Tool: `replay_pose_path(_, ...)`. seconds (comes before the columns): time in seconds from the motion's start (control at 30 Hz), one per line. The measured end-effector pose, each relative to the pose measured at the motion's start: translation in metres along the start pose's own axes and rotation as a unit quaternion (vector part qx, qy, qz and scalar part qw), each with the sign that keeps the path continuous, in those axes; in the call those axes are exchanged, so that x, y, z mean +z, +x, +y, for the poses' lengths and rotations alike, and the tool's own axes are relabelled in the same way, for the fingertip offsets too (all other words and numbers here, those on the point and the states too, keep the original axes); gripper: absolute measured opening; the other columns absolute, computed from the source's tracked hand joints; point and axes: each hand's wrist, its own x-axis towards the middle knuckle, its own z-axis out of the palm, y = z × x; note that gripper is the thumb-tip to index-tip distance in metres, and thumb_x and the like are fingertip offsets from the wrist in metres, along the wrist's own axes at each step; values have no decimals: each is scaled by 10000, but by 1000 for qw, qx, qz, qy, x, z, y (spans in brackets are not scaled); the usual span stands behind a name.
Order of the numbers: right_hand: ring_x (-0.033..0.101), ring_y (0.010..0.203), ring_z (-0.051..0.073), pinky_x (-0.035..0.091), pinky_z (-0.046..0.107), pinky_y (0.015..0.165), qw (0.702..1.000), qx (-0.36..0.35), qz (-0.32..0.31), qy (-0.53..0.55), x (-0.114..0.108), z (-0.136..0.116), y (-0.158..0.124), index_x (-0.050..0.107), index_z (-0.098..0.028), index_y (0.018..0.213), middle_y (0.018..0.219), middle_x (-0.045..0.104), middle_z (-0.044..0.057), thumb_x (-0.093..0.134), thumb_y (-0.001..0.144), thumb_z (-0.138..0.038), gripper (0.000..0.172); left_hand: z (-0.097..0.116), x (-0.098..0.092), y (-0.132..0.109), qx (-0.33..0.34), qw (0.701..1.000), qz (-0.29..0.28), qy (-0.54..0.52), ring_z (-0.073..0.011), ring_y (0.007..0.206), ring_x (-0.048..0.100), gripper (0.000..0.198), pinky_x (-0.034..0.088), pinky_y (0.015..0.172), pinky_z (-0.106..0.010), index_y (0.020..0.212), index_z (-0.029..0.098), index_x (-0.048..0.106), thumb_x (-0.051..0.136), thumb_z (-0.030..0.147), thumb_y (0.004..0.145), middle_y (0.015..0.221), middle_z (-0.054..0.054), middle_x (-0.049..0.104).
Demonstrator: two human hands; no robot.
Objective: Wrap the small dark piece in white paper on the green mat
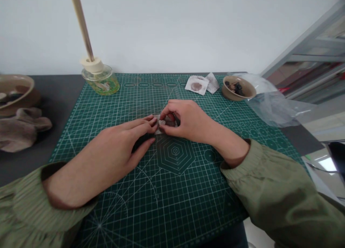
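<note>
**Close pinch work at centre**

The right hand (187, 120) is curling over a pale fragment (162, 122), its thumb and fingers closing together on it from above and the right. The fragment is sitting between both hands, mostly hidden, so its shape is hard to make out. The left hand (125, 142) is reaching in from the other side, with its fingertips (153, 121) pressing together at the fragment's left edge and its thumb (144, 145) spreading apart below. Whether those left fingers are gripping or only touching, I cannot tell.

Under the fingers, a green cutting mat (107, 219) is lying flat, with a printed hexagon (175, 154) just below them. Beyond the fingertips, two paper squares (196, 85) are lying together, one carrying a round brown stain. Just right of these, a tan bowl (229, 93) is holding dark pieces (235, 87), so material is remaining there. A plastic bag (272, 104) is spreading past it. Farther left of the fingers, a glass jar (101, 83) is standing with a wooden stick (81, 22) rising from it. At far left, a second bowl (16, 86) is sitting behind a brown cloth (21, 129).
</note>
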Motion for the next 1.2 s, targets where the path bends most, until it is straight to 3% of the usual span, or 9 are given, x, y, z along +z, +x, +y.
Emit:
replay_pose_path(0.5, 592, 757, 171, 397, 317, 741, 1000, 3, -5, -16, -3, 2, -2, 831, -186, 989, 834, 686, -7, 836, 942, -242, 73, 2, -2, 1, 27, 999, -5, 26, -436, 1389, 812, 494, 716, 1140, -646, 1505, 119, 764, 488, 391, 1200, 1573, -212, 787)
replay_pose_path(0.6, 584, 775, 177, 390, 326, 756, 999, 13, 19, -39, -2, 2, 1, 839, -174, 979, 840, 686, 3, 837, 947, -239, 72, 2, -2, 1, 17, 1000, -6, 19, -437, 1414, 797, 487, 702, 1166, -654, 1515, 148, 766, 500, 395, 1191, 1593, -193, 779)
replay_pose_path(0.73, 596, 751, 159, 411, 311, 747, 1000, -21, -9, 9, -3, 2, -1, 848, -163, 1008, 842, 687, -7, 830, 957, -224, 81, 2, -2, 1, -1, 1000, -14, 2, -436, 1431, 787, 466, 690, 1181, -670, 1529, 231, 770, 526, 424, 1181, 1633, -146, 760)
replay_pose_path(0.93, 595, 747, 158, 405, 317, 733, 1000, 7, 11, -14, -4, 4, 1, 850, -168, 972, 818, 697, -5, 862, 940, -223, 65, 1, -3, 0, 12, 1000, -16, 6, -436, 1432, 786, 473, 688, 1186, -662, 1536, 177, 757, 530, 391, 1179, 1625, -178, 760)
replay_pose_path(1.03, 594, 694, 124, 425, 292, 689, 998, -20, 0, 65, -3, -4, -2, 853, -165, 966, 830, 731, -11, 859, 932, -201, 49, 0, -1, -2, 10, 1000, -8, -3, -426, 1458, 771, 453, 670, 1215, -649, 1519, 178, 762, 553, 403, 1186, 1610, -179, 771)
replay_pose_path(1.2, 526, 505, 90, 364, 234, 494, 960, 55, 57, 270, -8, -20, -13, 847, -151, 1055, 622, 674, -65, 936, 922, -306, 223, 8, -4, 3, -6, 998, 43, -38, -375, 1343, 834, 374, 704, 1169, -585, 1440, 182, 769, 651, 408, 1167, 1476, -161, 843)
